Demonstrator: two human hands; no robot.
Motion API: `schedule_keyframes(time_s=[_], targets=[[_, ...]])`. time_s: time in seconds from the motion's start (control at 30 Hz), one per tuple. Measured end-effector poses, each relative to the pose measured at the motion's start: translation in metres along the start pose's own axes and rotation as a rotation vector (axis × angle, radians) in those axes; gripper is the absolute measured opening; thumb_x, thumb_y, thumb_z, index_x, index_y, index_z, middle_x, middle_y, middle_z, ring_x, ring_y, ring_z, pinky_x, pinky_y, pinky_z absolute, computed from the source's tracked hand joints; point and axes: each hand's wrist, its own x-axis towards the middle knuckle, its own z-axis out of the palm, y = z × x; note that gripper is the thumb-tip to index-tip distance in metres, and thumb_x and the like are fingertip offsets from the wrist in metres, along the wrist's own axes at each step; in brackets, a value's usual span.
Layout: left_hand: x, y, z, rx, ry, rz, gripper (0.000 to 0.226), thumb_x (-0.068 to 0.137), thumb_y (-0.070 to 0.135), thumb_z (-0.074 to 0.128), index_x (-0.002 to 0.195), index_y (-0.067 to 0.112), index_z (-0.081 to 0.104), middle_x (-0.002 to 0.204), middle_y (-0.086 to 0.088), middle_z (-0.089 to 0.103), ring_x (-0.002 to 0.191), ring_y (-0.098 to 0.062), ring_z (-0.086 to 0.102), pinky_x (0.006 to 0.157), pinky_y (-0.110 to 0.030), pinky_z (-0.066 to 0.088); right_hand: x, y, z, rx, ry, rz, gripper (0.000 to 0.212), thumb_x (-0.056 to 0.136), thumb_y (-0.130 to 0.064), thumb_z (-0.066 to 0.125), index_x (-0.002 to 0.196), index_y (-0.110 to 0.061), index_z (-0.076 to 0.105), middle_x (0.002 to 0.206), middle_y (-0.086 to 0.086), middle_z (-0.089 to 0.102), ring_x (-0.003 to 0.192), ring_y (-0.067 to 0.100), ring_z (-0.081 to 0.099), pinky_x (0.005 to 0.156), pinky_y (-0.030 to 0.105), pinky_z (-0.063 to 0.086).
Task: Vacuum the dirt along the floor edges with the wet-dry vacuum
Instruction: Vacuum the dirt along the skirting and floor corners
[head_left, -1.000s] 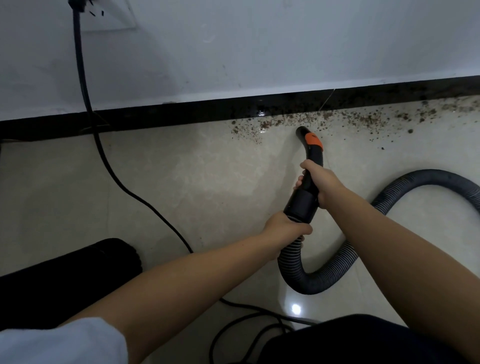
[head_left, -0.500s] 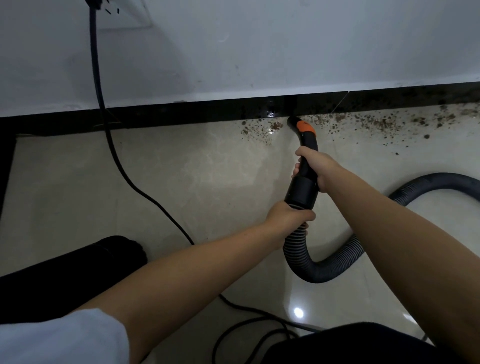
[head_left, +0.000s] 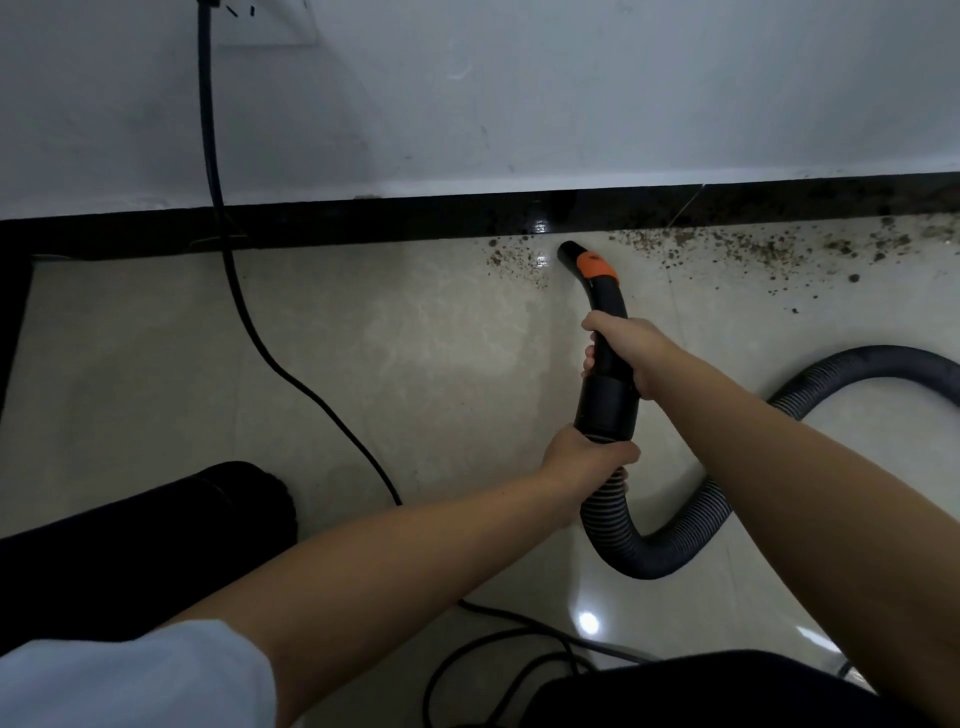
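Observation:
The black vacuum nozzle (head_left: 597, 291), with an orange slider near its tip, points at the floor just below the black baseboard (head_left: 363, 223). My right hand (head_left: 623, 353) grips the nozzle handle. My left hand (head_left: 587, 457) grips the top of the ribbed grey hose (head_left: 670, 545), which loops down and runs off to the right. A small patch of brown dirt (head_left: 514, 260) lies just left of the tip. A long scatter of dirt (head_left: 779, 249) stretches right along the baseboard.
A black power cord (head_left: 244, 322) drops from a wall socket (head_left: 260, 15) and crosses the beige tiled floor toward me, coiling near the bottom. My dark trouser legs (head_left: 130, 545) are at the lower left and bottom. White wall above.
The nozzle tip has swept forward and left to the baseboard, and the dirt in front of it has thinned. The view has shifted so the wall looms larger.

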Motion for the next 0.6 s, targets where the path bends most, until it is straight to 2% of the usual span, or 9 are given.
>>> schedule_keyframes(time_s=[0.1, 0.23, 0.43, 0.6], targets=[[-0.006, -0.012, 0.002, -0.004, 0.005, -0.012, 0.014, 0.08, 0.008, 0.066, 0.087, 0.012, 0.054, 0.067, -0.006, 0.058, 0.057, -0.016, 0.057, 0.058, -0.025, 0.05, -0.009, 0.009, 0.001, -0.022, -0.011, -0.006, 0.013, 0.087, -0.013, 0.059, 0.087, -0.007, 0.047, 0.058, 0.008, 0.05, 0.035, 0.015, 0.05, 0.045, 0.024, 0.05], [-0.013, -0.03, 0.002, -0.026, 0.016, -0.027, 0.013, 0.081, 0.009, 0.066, 0.086, 0.014, 0.055, 0.069, -0.005, 0.058, 0.061, -0.018, 0.058, 0.065, -0.027, 0.05, -0.018, 0.023, 0.006, -0.069, -0.024, -0.01, 0.015, 0.087, -0.013, 0.058, 0.093, -0.007, 0.046, 0.057, 0.008, 0.05, 0.039, 0.017, 0.05, 0.048, 0.027, 0.05], [-0.021, -0.043, 0.002, -0.056, -0.005, -0.033, 0.014, 0.08, 0.008, 0.066, 0.081, 0.016, 0.054, 0.069, -0.006, 0.057, 0.062, -0.019, 0.057, 0.065, -0.027, 0.049, -0.025, 0.035, 0.008, -0.101, -0.016, -0.017, 0.017, 0.088, -0.013, 0.058, 0.097, -0.006, 0.046, 0.057, 0.008, 0.051, 0.044, 0.019, 0.049, 0.052, 0.031, 0.05], [-0.023, -0.037, -0.003, -0.082, 0.035, -0.039, 0.015, 0.08, 0.007, 0.065, 0.09, 0.011, 0.055, 0.067, -0.006, 0.058, 0.056, -0.016, 0.057, 0.055, -0.022, 0.049, -0.026, 0.029, 0.017, -0.113, -0.051, -0.027, 0.014, 0.088, -0.014, 0.058, 0.09, -0.008, 0.046, 0.058, 0.008, 0.05, 0.042, 0.017, 0.05, 0.05, 0.028, 0.05]])
